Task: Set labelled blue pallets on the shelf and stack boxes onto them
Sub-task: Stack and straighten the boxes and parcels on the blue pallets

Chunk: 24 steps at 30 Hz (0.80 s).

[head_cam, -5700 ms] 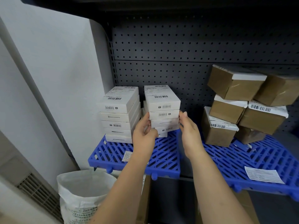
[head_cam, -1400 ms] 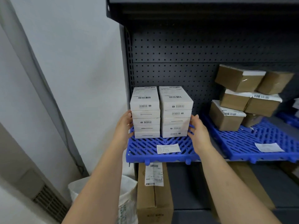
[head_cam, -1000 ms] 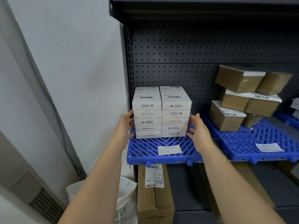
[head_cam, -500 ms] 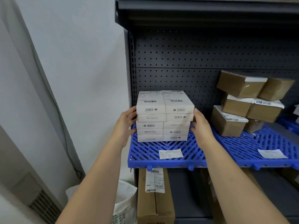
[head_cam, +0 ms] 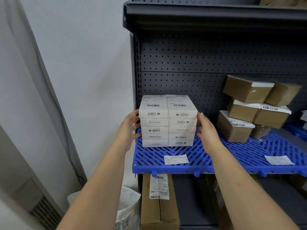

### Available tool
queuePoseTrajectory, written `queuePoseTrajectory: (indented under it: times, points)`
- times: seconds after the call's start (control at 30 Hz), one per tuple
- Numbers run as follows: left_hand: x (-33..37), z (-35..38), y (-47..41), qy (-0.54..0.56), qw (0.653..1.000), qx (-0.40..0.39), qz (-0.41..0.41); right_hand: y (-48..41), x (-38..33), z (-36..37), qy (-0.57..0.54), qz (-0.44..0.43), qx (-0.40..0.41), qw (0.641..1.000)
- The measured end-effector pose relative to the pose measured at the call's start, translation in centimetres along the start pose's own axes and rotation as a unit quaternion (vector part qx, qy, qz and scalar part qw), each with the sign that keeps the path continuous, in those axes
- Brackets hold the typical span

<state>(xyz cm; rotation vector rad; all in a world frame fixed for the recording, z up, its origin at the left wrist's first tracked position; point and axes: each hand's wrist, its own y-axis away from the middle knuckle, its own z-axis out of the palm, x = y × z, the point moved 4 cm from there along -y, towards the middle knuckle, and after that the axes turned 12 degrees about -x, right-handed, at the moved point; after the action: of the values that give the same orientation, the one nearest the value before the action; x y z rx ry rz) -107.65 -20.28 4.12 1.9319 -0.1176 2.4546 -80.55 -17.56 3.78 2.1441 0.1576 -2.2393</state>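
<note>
Against a white wall [head_cam: 83, 63] stood a dark pegboard shelf [head_cam: 182, 55], where a labelled blue pallet [head_cam: 149, 156] bore two side-by-side stacks of white boxes [head_cam: 154, 113]. The left hand [head_cam: 128, 128], fingers spread and nearly straight, touched the left stack's side, and the right hand [head_cam: 207, 130], fingers extended, lay flat against the right stack's side, the boxes between both palms, neither gripping. Farther right, brown cardboard boxes [head_cam: 245, 92] were piled on a second blue pallet [head_cam: 265, 146].

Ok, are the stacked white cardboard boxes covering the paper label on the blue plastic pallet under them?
No, the white paper label lies uncovered on the blue slatted plastic pallet, in front of the stacked white cardboard boxes.
</note>
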Motion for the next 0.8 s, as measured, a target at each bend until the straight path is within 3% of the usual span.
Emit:
queuePoseTrajectory:
  times: [0.2, 0.33, 0.47, 0.6, 0.67, 0.8]
  points:
    - [1.7, 0.5, 0.2, -0.080, 0.995, 0.038, 0.041, 0.2, -1.4, 0.2, 0.081, -0.046, 0.001, 0.996]
    - [5.6, 0.4, -1.1, -0.244, 0.955, 0.096, 0.136, -0.6, -5.3, -0.2, 0.217, -0.078, 0.021, 0.973]
    - [10.1, 4.0, -2.7, -0.469, 0.855, 0.051, 0.215, -1.2, -9.8, 0.1, 0.385, -0.129, -0.008, 0.914]
    - [11.6, 9.6, -3.6, -0.657, 0.726, 0.004, 0.202, -1.1, -12.5, -0.5, 0.618, -0.141, -0.018, 0.773]
    - [11.9, 12.5, -3.6, -0.719, 0.663, -0.010, 0.208, -0.6, -13.7, -1.3, 0.689, -0.144, -0.010, 0.710]
    - [12.7, 18.0, -3.6, -0.786, 0.575, -0.023, 0.225, 0.7, -16.3, -4.5, 0.746, -0.144, 0.002, 0.651]
